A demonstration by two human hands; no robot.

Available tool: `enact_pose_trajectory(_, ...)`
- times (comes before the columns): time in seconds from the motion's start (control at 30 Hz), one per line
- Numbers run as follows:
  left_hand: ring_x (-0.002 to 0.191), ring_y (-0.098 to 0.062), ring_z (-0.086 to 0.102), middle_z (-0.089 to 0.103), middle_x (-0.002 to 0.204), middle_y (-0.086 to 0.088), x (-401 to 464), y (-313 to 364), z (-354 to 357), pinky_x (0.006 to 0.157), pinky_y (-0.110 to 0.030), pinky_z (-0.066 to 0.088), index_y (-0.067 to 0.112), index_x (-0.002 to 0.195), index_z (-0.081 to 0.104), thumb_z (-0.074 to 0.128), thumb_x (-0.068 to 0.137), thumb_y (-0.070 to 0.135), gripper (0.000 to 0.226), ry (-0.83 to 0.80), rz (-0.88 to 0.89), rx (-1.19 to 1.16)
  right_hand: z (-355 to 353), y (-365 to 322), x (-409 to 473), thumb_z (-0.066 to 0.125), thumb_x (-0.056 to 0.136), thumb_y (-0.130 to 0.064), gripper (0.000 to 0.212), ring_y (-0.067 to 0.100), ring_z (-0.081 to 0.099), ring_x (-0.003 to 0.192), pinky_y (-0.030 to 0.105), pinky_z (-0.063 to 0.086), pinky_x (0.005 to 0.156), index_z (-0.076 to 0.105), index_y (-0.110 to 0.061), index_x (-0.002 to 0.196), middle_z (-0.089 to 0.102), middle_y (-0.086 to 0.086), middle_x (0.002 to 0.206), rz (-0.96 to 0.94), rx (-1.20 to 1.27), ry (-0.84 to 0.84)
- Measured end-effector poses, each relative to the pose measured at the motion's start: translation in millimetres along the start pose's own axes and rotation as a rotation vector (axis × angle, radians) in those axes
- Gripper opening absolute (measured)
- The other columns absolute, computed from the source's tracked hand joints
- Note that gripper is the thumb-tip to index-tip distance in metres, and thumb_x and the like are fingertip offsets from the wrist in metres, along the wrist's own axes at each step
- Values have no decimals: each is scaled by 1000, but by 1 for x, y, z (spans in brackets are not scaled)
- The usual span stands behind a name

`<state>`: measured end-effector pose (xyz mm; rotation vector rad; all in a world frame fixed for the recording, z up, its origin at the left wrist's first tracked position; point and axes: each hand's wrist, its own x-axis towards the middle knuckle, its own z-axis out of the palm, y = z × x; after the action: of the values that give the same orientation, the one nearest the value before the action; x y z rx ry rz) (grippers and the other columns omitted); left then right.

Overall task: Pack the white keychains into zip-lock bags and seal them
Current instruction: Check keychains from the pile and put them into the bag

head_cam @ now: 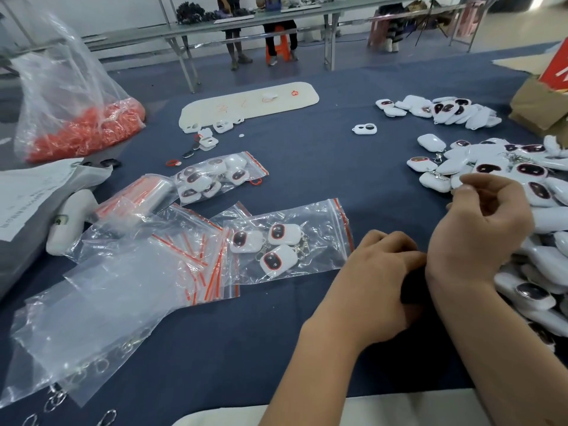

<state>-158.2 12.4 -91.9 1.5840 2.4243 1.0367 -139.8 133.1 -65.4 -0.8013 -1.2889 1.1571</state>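
Your hands hover by the keychain pile [504, 176].
Left hand [373, 272] curls on a dark object; right hand [482, 216] is loosely curled, empty.

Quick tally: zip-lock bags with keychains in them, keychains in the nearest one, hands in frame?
Zip-lock bags holding keychains: 2, the near bag and the far bag
Keychains in the near bag: 3
Hands: 2, left hand, right hand
Total: 7
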Motion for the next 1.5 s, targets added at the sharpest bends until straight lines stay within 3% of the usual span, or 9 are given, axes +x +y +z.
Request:
enact_pose_trajectory(0.2, 108, -21, 47, 65, 115, 1, 2, 0, 1, 91, -36, 47, 12, 110, 77, 76, 87, 13, 23, 105, 20, 55, 2, -1, 2, 55, 85, -18, 19, 24, 64, 77, 34, 53, 74, 65, -34, 83, 66, -1, 82, -11, 58, -48)
enact_pose_trajectory(0.43, 144, -13, 39, 65, 138, 8, 1, 8, 2, 118, -37, 32, 28, 141, 60, 87, 81, 22, 66, -107, -20, -130, -9, -9, 29, 54, 80, -11, 19, 20, 55, 60, 34, 43, 58, 68, -23, 83, 64, 4, 70, 78, 145, -26)
enact_pose_trajectory(0.67, 89, -16, 52, 68, 94, 2, 2, 6, 4, 79, -35, 47, 19, 104, 79, 79, 90, 33, 20, 57, 25, -40, -10, -7, 31, 54, 92, -1, 23, 11, 48, 47, 24, 38, 46, 67, -18, 86, 59, -1, 64, 229, 186, -225)
enact_pose_trajectory(0.83, 60, -13, 54, 60, 63, 3, 3, -3, -14, 61, -30, 45, 11, 77, 69, 63, 103, 35, 35, 497, -185, -261, -2, 0, 19, 52, 104, -8, 28, 6, 49, 49, 18, 39, 47, 69, -20, 86, 65, -8, 60, 241, 118, -475)
enact_pose_trajectory(0.93, 63, -17, 71, 71, 76, 1, 4, -14, -27, 63, -40, 60, 11, 87, 75, 69, 98, 34, 26, 623, -413, -573, 4, 4, -1, 52, 109, -24, 33, 7, 54, 52, 20, 42, 49, 76, -17, 87, 72, -5, 70, 301, 47, -739)
enact_pose_trajectory(1.03, 89, -32, 76, 77, 95, -8, 0, -27, -36, 78, -54, 63, 14, 94, 77, 75, 91, 30, 16, 585, -614, -762, 9, 6, -23, 60, 106, -26, 31, 20, 69, 67, 37, 60, 62, 80, -10, 89, 77, 16, 85, 361, 61, -947)
enact_pose_trajectory(1.23, 78, -29, 77, 77, 92, -22, -10, -34, -54, 64, -35, 63, 0, 92, 73, 72, 95, 12, 12, 454, -724, -914, 9, 15, -31, 64, 104, -21, 23, 42, 75, 86, 55, 61, 76, 82, -12, 93, 78, 20, 90, 278, 67, -999)
enact_pose_trajectory(1.37, 75, -20, 75, 77, 95, -21, -13, -35, -61, 62, -27, 60, 1, 99, 76, 70, 96, 9, 10, 455, -723, -941, 8, 16, -33, 60, 106, -15, 24, 22, 74, 77, 29, 57, 59, 83, -15, 100, 80, 11, 91, 244, 105, -1030)
enact_pose_trajectory(1.5, 74, -19, 76, 78, 94, -19, -13, -37, -64, 61, -25, 59, 3, 98, 77, 68, 96, 6, 9, 457, -723, -938, 10, 18, -33, 57, 106, -10, 28, 20, 69, 72, 26, 53, 54, 84, -17, 101, 80, 10, 89, 263, 122, -1045)
